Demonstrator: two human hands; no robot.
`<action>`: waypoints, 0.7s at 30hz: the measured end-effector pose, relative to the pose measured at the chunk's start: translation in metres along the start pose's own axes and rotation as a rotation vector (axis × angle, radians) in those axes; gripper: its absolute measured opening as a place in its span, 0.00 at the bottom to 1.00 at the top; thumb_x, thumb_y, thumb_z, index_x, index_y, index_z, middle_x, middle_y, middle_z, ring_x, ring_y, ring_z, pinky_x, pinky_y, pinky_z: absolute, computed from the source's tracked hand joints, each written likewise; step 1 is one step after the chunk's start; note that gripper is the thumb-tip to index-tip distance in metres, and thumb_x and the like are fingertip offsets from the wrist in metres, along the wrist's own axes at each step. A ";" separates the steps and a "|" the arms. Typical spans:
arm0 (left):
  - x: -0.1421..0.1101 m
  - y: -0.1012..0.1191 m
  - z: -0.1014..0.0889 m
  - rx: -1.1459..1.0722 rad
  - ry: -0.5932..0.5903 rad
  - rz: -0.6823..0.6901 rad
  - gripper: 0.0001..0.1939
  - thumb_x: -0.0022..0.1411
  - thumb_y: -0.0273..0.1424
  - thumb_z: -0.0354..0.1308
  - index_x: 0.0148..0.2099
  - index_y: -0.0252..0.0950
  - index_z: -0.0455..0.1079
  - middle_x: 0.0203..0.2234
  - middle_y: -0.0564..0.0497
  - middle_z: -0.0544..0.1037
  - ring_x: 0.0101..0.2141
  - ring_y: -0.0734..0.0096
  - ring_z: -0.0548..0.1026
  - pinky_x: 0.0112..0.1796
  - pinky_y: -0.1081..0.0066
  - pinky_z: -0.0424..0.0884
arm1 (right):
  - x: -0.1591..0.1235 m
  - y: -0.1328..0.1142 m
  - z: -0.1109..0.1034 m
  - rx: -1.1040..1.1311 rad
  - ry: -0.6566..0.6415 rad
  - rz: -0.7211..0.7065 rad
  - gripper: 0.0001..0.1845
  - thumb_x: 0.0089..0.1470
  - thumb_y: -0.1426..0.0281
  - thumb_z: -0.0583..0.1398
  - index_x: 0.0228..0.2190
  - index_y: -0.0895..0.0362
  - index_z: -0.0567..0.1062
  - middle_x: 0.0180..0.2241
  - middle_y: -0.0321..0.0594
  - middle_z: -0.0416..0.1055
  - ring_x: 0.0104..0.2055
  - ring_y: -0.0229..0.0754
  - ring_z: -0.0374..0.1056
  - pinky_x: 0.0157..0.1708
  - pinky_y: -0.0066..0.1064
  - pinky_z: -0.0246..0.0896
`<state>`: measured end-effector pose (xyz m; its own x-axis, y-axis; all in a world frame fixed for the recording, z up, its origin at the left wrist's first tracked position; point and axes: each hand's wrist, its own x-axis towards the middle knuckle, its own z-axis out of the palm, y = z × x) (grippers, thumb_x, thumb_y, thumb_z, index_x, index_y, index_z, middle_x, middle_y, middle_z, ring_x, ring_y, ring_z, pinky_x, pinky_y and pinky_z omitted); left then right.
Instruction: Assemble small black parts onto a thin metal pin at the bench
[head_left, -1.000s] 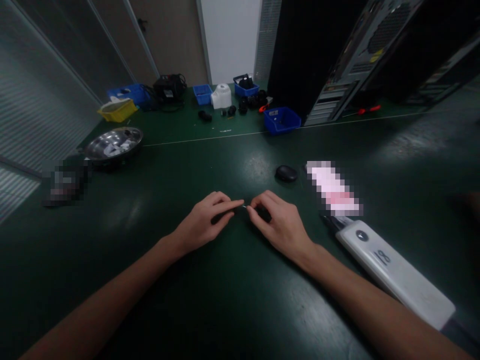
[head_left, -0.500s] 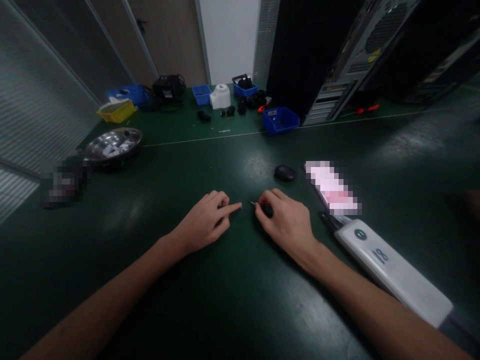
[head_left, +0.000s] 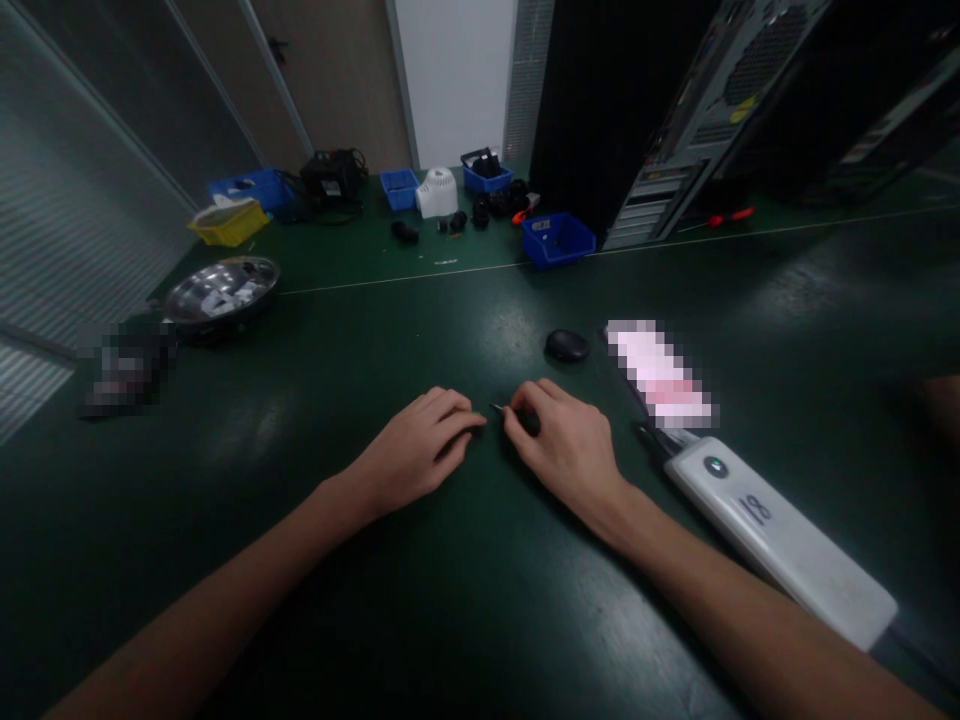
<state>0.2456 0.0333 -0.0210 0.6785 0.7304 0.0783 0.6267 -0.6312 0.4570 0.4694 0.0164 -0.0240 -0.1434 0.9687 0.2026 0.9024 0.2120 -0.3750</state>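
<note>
Pinch is on: the right hand [head_left: 566, 440] grips a slim piece [head_left: 497, 408], tip poking out toward the left hand [head_left: 420, 445], whose fingers curl loosely; can't tell whether they hold anything. Grip's made, release isn't, over the green tabletop [head_left: 465, 600].

Dimly lit green tabletop [head_left: 420, 600], brown door [head_left: 341, 90], white panel [head_left: 456, 80], probably slatted blinds [head_left: 75, 190] at left
</note>
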 end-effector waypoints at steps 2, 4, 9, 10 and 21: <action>0.004 0.002 0.004 0.027 0.036 0.003 0.17 0.72 0.33 0.47 0.59 0.43 0.67 0.56 0.49 0.70 0.57 0.66 0.66 0.58 0.58 0.69 | 0.000 0.000 0.000 0.004 0.000 -0.004 0.08 0.64 0.63 0.57 0.35 0.52 0.73 0.37 0.35 0.74 0.33 0.40 0.69 0.28 0.31 0.48; 0.007 0.002 0.006 0.042 0.025 -0.002 0.18 0.72 0.34 0.45 0.60 0.43 0.66 0.57 0.50 0.70 0.58 0.66 0.67 0.60 0.56 0.68 | 0.001 0.000 0.000 0.011 0.000 -0.006 0.07 0.64 0.63 0.57 0.35 0.52 0.73 0.37 0.35 0.74 0.34 0.40 0.69 0.28 0.31 0.48; -0.006 -0.005 -0.001 0.043 -0.024 -0.055 0.20 0.73 0.34 0.43 0.63 0.45 0.63 0.57 0.52 0.71 0.57 0.70 0.67 0.61 0.58 0.68 | 0.000 0.002 0.000 0.028 0.002 -0.005 0.08 0.64 0.62 0.57 0.35 0.52 0.73 0.36 0.35 0.73 0.33 0.39 0.69 0.28 0.31 0.49; -0.012 -0.009 -0.004 0.047 -0.020 -0.076 0.20 0.73 0.34 0.43 0.63 0.46 0.63 0.57 0.52 0.71 0.57 0.70 0.68 0.61 0.59 0.69 | 0.000 0.002 0.000 0.034 -0.002 -0.006 0.09 0.64 0.62 0.57 0.35 0.52 0.73 0.36 0.35 0.73 0.33 0.39 0.69 0.28 0.31 0.49; -0.175 -0.115 -0.083 0.255 0.315 -0.752 0.21 0.67 0.50 0.51 0.57 0.50 0.69 0.56 0.60 0.74 0.53 0.64 0.73 0.58 0.58 0.69 | -0.001 0.002 0.000 0.053 -0.016 -0.015 0.09 0.64 0.62 0.57 0.35 0.52 0.73 0.37 0.35 0.74 0.33 0.39 0.69 0.29 0.31 0.51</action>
<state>0.0228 -0.0005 -0.0140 -0.0675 0.9933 0.0939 0.9605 0.0392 0.2755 0.4716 0.0164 -0.0252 -0.1637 0.9673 0.1938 0.8773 0.2326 -0.4197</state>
